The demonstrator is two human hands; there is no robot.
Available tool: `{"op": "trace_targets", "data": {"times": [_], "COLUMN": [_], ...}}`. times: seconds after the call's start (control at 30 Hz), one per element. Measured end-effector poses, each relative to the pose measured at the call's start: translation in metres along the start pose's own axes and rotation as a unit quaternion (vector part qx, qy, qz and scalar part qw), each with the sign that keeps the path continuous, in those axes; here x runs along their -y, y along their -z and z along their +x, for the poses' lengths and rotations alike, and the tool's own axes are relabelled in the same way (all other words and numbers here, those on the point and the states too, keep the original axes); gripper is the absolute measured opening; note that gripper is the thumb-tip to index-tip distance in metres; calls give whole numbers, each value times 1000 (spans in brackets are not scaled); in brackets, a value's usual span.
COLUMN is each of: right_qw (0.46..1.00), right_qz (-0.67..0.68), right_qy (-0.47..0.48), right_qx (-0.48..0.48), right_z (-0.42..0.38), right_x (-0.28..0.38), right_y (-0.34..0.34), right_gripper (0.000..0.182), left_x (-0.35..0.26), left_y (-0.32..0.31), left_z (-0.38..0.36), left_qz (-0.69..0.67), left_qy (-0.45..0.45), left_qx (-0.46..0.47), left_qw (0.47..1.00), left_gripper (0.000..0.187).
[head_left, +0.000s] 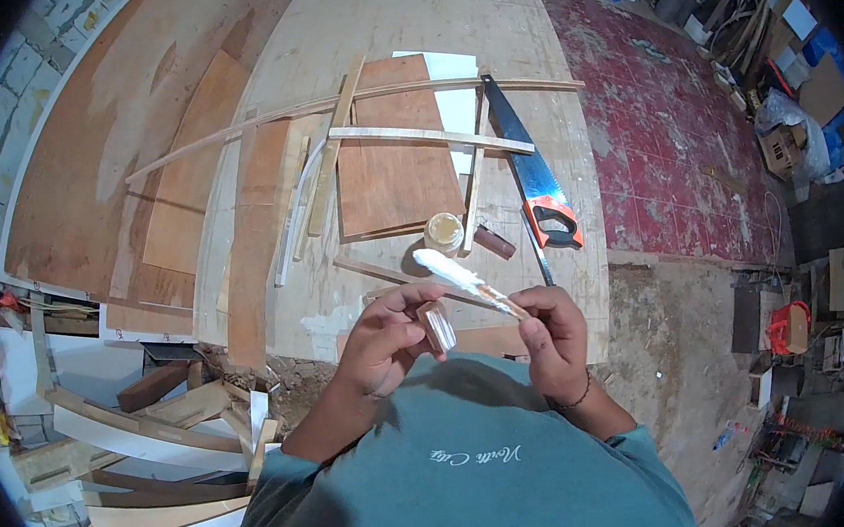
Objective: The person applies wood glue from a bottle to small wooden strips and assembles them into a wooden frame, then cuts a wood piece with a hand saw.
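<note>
In my left hand [385,339] is a small wooden block [437,328], gripped between thumb and fingers, with white streaks on the face turned to the right. My right hand [553,340] pinches the lower end of a thin wooden stick [490,296]. Thick white paste, which looks like glue [446,268], coats the stick's upper end, tilted up to the left. The coated end is just above the block and apart from it. Beyond it stands an open jar [443,231] with pale contents, beside a small dark brown block [493,242].
On the plywood table [400,14] lie a brown board [395,181], a white sheet [459,110], several wooden strips [431,139] and a handsaw [525,159] with an orange and black handle. Wood offcuts [154,417] are piled at the lower left. A red floor [651,123] is to the right.
</note>
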State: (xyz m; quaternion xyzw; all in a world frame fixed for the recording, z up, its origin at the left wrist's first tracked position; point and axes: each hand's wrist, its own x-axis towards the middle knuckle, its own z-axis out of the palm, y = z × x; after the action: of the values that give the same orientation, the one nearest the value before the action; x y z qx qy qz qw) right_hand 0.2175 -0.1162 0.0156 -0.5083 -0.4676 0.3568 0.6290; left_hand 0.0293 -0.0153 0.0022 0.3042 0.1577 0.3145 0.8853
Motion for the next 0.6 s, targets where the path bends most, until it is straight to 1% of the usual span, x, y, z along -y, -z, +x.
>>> {"op": "trace_targets", "data": {"times": [0.03, 0.07, 0.13, 0.2, 0.23, 0.27, 0.33, 0.43, 0.5, 0.53, 0.57, 0.6], "right_qw": [999, 995, 994, 982, 987, 987, 981, 981, 980, 986, 990, 990], "right_qz": [-26, -52, -67, -107, -82, -82, -93, -93, -92, -91, -90, -90], "right_qy": [40, 80, 83, 151, 122, 122, 136, 144, 146, 125, 105, 105], "right_qx": [-14, -28, -19, 49, 64, 62, 104, 94, 96, 68, 40, 40], "right_z": [1, 2, 0, 3, 1, 2, 5, 5, 4, 2, 1, 1], "right_x": [0, -1, -5, -7, -4, -4, -3, -3, -2, -2, -1, -1], "right_y": [1, 4, 8, 9, 5, 3, 1, -1, 0, 1, 2, 4], "right_gripper": [20, 20, 20, 21, 22, 22, 21, 21, 21, 20, 19, 19], "left_x": [-1, -5, -10, -7, -8, -9, -5, -1, -1, 0, 2, 2], "left_y": [-1, -1, 0, 2, 3, 3, 1, 0, 0, 1, 2, 0], "left_z": [-2, -3, -4, -3, -5, -5, -5, -5, -6, -6, -6, -5], "left_qz": [9, 9, -9, -14, -34, -52, -58, -69, -67, -67, -30, 7], "left_qy": [-11, -12, 24, 17, 41, 65, 75, 92, 107, 106, 77, 49], "left_qx": [-24, -25, -32, -40, -23, -5, -1, 2, 18, 17, 2, -14], "left_qw": [1000, 1000, 999, 999, 998, 996, 996, 993, 992, 992, 997, 999], "left_gripper": [38, 38, 44, 46, 46, 46, 46, 45, 42, 42, 40, 40]}}
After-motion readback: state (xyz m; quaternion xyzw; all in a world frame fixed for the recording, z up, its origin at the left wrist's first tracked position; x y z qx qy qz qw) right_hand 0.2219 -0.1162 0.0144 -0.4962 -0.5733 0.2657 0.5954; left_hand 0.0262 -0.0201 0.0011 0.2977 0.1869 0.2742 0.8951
